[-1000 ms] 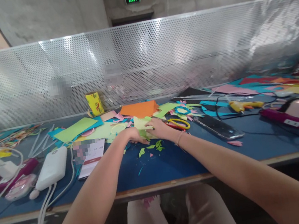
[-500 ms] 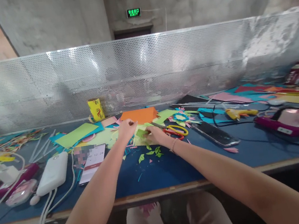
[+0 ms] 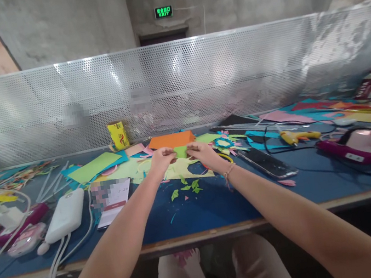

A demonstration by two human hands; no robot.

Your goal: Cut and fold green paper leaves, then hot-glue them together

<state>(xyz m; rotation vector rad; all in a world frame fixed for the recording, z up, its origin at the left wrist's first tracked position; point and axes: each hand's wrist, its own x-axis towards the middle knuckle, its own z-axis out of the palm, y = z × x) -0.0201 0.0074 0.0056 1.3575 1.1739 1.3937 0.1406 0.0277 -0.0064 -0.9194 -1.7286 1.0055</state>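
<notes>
Blue surface is cluttered. Orange sheet is parked far centre, likely for clearance. On its near side, green piece is pinched at 2 edges by left hand and right hand, narrow grip, probably so it's kept taut. Green scraps are left nearer, loose.

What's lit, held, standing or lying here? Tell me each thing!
Green paper: held by left hand and right hand
Exit sign: lit
Left phone: screen lit
Black phone: lying flat
Power bank: lying flat
Glue gun: lying on its side
Yellow packet: standing
Green scraps: loose
Scissors: mostly hidden, can't tell
</notes>
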